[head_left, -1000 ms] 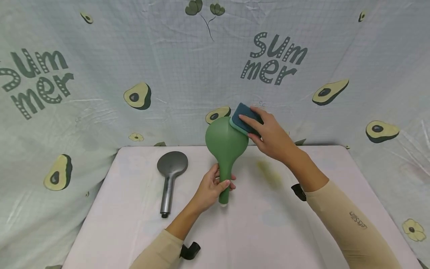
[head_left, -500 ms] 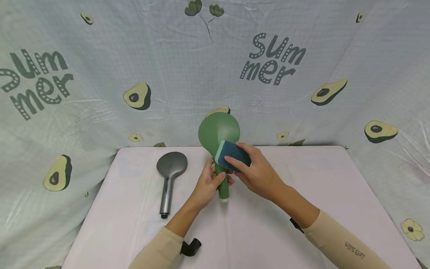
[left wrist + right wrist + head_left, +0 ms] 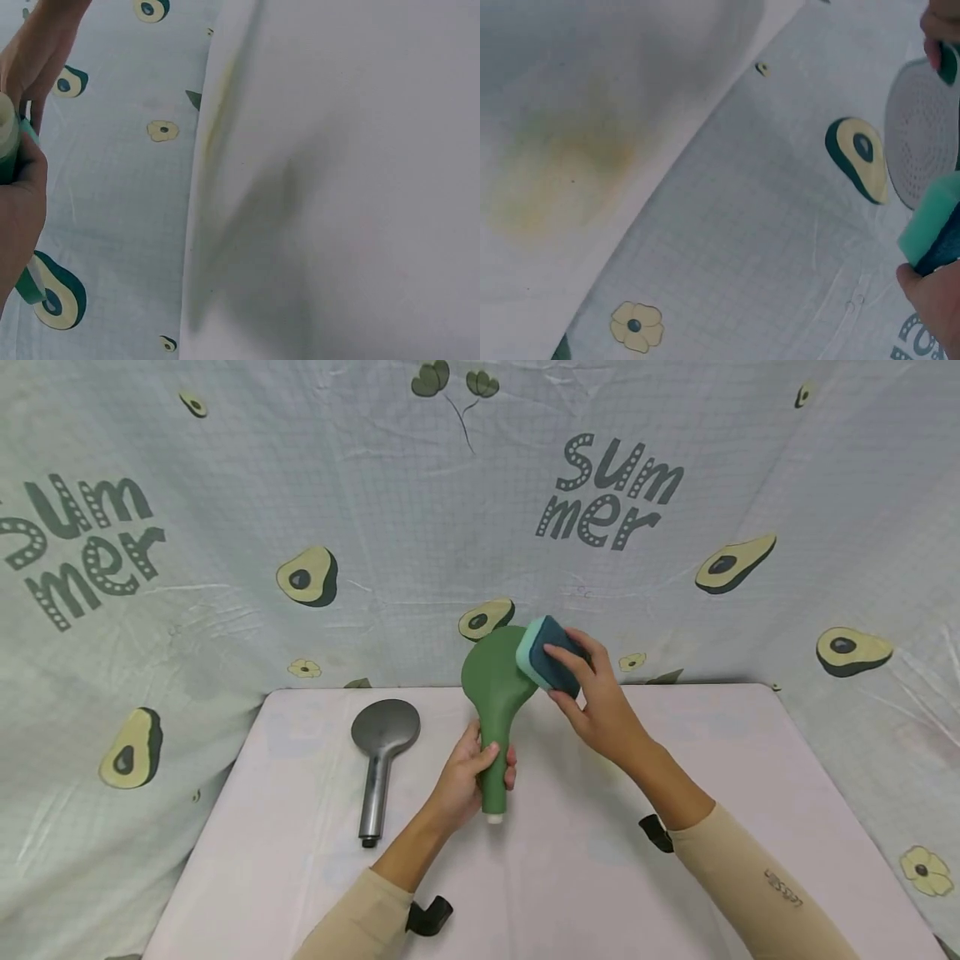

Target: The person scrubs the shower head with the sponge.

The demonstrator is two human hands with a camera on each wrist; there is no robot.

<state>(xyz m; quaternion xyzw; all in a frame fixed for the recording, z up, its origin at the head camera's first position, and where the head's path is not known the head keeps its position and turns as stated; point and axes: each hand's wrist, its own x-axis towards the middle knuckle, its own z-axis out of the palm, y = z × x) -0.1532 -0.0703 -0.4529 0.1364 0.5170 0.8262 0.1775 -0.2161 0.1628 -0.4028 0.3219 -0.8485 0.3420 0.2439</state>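
The sponge (image 3: 556, 662) has moved up from the neck of the green shower head (image 3: 489, 672) to the right edge of its round part, so the rubbing seems now to concern this edge. Nearest, the left hand (image 3: 459, 778) holds the handle firmly, with the shower head raised above the surface (image 3: 585, 885). The right hand (image 3: 606, 714) pinches the sponge, which seems to touch the edge. To the left, a grey shower head (image 3: 386, 727) lies apart; behind hangs a printed cloth (image 3: 420, 527).
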